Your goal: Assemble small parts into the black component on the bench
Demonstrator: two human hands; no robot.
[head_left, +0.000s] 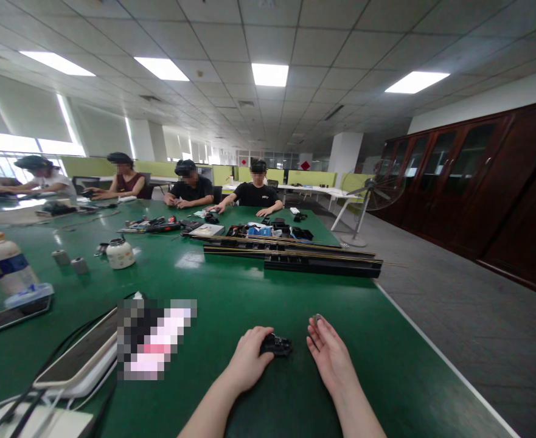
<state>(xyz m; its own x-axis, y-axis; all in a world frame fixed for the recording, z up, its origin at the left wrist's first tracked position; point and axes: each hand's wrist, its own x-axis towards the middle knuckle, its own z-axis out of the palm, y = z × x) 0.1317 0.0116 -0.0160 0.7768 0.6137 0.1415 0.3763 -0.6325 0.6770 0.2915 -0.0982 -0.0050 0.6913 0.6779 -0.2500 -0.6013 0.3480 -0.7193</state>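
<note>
On the worktop (400, 371), near side: black part (280, 345), well in from the right edge; looks to be resting on the surface.
Left hand (248, 353): curled over the black part's left end, thumb on the near side, fingers on the far; right end uncovered.
Right hand (330, 351): apart from the black part, between it and the right edge; thumb and fingertips pinch a small grey piece (317, 317), mostly hidden, can't tell which way round it sits.
Drop risk: small grey piece is on fingertips only; a slack pinch could lose it, maybe off the right edge.
Skid risk: black part is gripped at one end; a push on its uncovered end could swing it.
Long black rails (323, 266): beyond both hands, right ends at the right edge; a knock could tip them off.
</note>
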